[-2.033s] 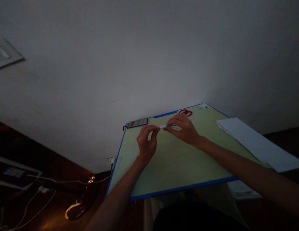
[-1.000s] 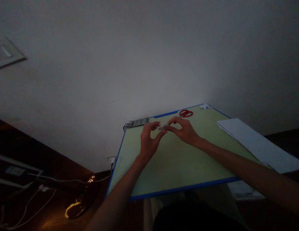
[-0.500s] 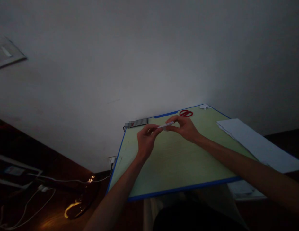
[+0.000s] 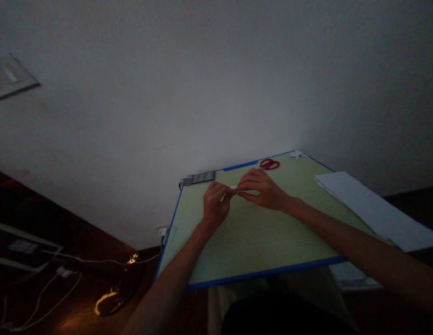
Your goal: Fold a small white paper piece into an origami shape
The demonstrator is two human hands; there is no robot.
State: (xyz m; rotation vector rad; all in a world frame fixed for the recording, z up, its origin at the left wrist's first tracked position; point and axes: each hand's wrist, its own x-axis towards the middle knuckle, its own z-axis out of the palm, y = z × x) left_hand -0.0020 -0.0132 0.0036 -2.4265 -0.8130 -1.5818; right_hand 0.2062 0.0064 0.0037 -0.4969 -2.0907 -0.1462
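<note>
Dropping lower, the left hand (image 4: 215,207) and right hand (image 4: 264,190) are each pinching the small white paper (image 4: 233,187) in a tight grip, holding it over the green bench (image 4: 251,246), near the red scissors (image 4: 269,164)

Green board (image 4: 251,242), blue edge, beside white wall (image 4: 202,83). Red scissors (image 4: 269,164) at far edge. White scrap (image 4: 296,154) on far corner. Dark phone (image 4: 201,177) at far left corner. White paper stack (image 4: 369,207) along right side. Cables (image 4: 63,274) on dark floor, lower left. Pale panel (image 4: 9,79) on wall, upper left.
</note>
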